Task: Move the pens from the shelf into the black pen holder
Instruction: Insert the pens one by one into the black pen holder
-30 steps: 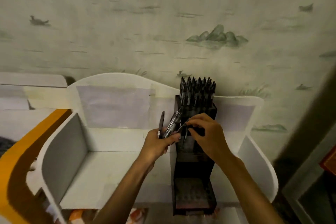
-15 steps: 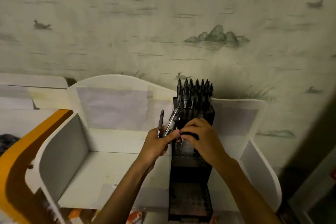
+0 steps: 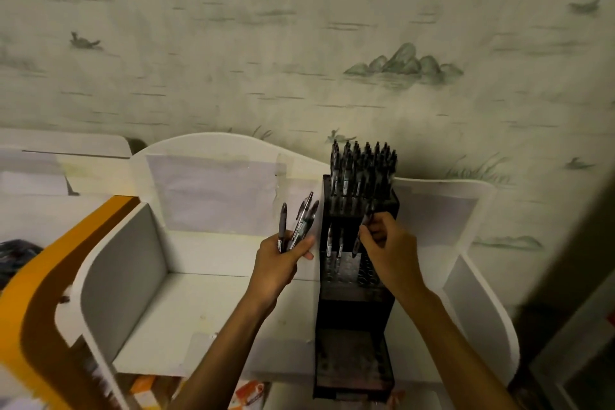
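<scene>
— Well, what is the left hand point(image 3: 281, 255) doing?

— It is gripping a small bunch of pens point(image 3: 299, 223), fingers curled round their lower ends. The pens are fanning upward, just left of the black pen holder point(image 3: 356, 280).

— And the right hand point(image 3: 387, 245)?

— It is pinching a single pen point(image 3: 362, 230) between thumb and fingertips, holding it over the middle tier of the holder, tip pointing down. I cannot tell whether the tip is sitting in a slot.

— Where is the holder standing?

— It is standing upright in the white shelf point(image 3: 139, 263), against the divider between the two bays. Its rear tier is carrying a dense cluster of upright pens point(image 3: 364, 170). Two more pens point(image 3: 334, 243) are standing in the middle tier, just left of the right hand.

— Anything else nearby?

— An orange-edged panel point(image 3: 63, 243) is lying to the left of the shelf, and patterned wallpaper point(image 3: 299, 60) is covering the wall behind.
</scene>
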Tool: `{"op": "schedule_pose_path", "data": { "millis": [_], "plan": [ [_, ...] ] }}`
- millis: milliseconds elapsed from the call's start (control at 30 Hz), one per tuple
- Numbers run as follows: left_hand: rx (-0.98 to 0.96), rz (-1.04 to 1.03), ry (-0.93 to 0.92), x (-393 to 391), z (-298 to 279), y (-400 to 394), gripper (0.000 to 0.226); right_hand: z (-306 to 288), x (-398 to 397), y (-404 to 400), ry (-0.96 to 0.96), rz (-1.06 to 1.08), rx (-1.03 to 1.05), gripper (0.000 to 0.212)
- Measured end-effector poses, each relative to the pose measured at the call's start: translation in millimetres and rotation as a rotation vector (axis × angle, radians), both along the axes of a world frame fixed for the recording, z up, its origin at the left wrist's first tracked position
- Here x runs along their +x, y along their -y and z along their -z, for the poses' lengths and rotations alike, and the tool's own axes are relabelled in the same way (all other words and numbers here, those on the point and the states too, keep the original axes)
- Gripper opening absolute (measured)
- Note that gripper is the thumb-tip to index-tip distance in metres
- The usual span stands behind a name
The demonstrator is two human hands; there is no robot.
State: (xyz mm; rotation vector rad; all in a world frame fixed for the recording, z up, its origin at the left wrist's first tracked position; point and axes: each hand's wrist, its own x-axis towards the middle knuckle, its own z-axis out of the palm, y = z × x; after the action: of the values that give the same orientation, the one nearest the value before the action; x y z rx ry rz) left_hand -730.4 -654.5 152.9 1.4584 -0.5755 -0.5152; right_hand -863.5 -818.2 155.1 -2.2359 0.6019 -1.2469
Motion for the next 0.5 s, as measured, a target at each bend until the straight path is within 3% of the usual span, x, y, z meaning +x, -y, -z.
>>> {"op": "schedule_pose_path", "data": {
  "millis": [500],
  "plan": [
    [-0.015, -0.023, 0.006, 15.9, 2.6, -5.6, 0.026, 19.4, 16.3, -0.5, -0.120, 0.094, 0.047, 0.009]
  ]
}}
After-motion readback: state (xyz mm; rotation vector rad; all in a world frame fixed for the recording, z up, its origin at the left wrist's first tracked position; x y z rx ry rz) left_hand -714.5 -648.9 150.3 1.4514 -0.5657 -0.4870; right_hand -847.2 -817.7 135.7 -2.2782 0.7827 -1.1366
